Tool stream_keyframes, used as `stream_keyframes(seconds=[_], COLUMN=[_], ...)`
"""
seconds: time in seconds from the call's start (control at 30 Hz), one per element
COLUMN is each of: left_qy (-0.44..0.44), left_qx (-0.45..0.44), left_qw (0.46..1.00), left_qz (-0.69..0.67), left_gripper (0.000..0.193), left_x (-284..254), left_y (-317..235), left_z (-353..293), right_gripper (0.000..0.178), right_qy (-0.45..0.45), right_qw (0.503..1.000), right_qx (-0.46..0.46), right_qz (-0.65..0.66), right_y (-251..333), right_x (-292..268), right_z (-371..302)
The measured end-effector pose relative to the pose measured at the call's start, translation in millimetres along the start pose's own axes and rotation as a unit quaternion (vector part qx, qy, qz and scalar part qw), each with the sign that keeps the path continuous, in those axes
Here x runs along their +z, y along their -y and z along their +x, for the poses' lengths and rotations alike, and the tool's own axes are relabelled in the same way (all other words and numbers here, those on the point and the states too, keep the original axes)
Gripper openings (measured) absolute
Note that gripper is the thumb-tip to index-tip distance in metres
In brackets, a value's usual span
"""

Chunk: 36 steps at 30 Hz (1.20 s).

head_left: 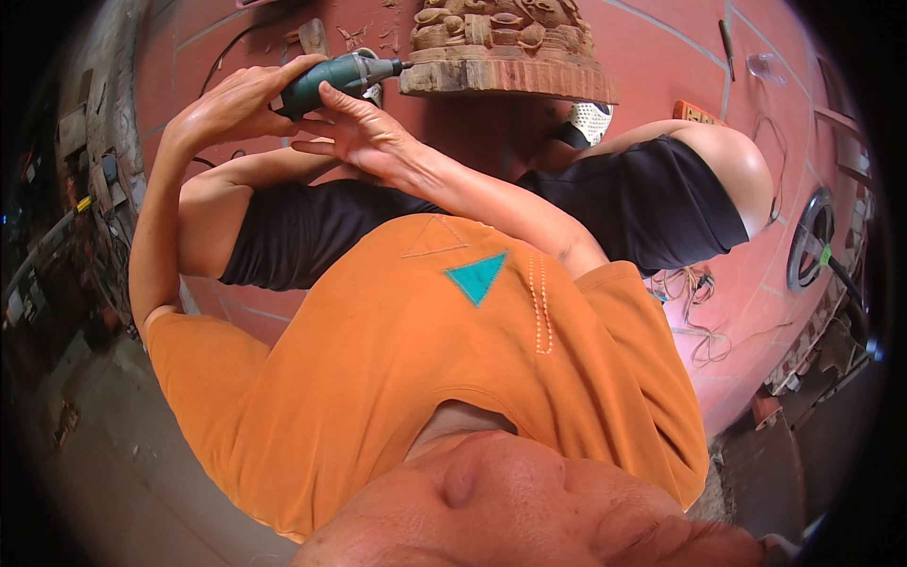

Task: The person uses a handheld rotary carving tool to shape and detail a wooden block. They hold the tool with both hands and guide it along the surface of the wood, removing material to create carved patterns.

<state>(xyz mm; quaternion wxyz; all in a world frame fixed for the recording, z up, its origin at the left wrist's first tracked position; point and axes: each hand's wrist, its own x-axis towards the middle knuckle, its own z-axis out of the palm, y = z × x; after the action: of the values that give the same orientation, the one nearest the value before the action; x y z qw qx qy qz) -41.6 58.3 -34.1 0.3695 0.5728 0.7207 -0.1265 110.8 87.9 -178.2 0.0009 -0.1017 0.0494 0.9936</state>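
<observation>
My left hand is closed around the rear of a green rotary power tool. The tool lies roughly level, its narrow grey nose and dark tip pointing right. Just below it is my right hand, with its fingers spread and its thumb against the tool's body. The tip stops close to the left edge of a carved wooden piece; I cannot tell whether they touch. That piece has a flat reddish-brown base and rounded relief carving above, cut off by the top of the picture.
Red floor tiles bear wood shavings and a wooden-handled item at the upper left. A dark slim tool, a clear cup and an orange object lie right. Tangled wires and a black ring-shaped frame are nearby.
</observation>
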Motion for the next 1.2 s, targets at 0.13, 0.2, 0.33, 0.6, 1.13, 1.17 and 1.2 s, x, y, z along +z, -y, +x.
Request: stream_keyframes(seconds=[0.13,0.2,0.33,0.6,1.13,1.17,1.2], left_qy=[-0.014,-0.033,-0.022,0.056,0.064,0.06,0.062], left_qx=[0.024,0.07,0.093,0.084,0.08,0.082,0.079], left_qw=[0.999,0.997,0.994,0.992,0.994,0.995,0.995], left_qz=[-0.018,-0.028,-0.053,-0.071,-0.025,-0.024,-0.019], left_gripper=[0.09,0.086,0.083,0.086,0.081,0.081,0.081], left_x=[1,4,-2,0,-6,-5,-7], left_y=[4,5,-9,-26,-39,-37,-38], left_z=[2,5,11,25,19,18,17], right_gripper=[0.054,0.055,0.055,0.047,0.042,0.043,0.044], right_qy=[-0.001,-0.017,-0.043,-0.08,-0.007,-0.001,0.0], right_qw=[1.0,1.0,0.999,0.997,0.998,0.998,0.998], right_qx=[-0.007,-0.013,-0.017,0.0,0.048,0.052,0.053], right_qz=[0.001,-0.005,-0.022,-0.008,0.042,0.039,0.038], right_y=[3,8,17,26,24,23,23], right_x=[4,11,16,17,-2,-2,-2], right_z=[-4,-12,-27,-62,-61,-59,-59])
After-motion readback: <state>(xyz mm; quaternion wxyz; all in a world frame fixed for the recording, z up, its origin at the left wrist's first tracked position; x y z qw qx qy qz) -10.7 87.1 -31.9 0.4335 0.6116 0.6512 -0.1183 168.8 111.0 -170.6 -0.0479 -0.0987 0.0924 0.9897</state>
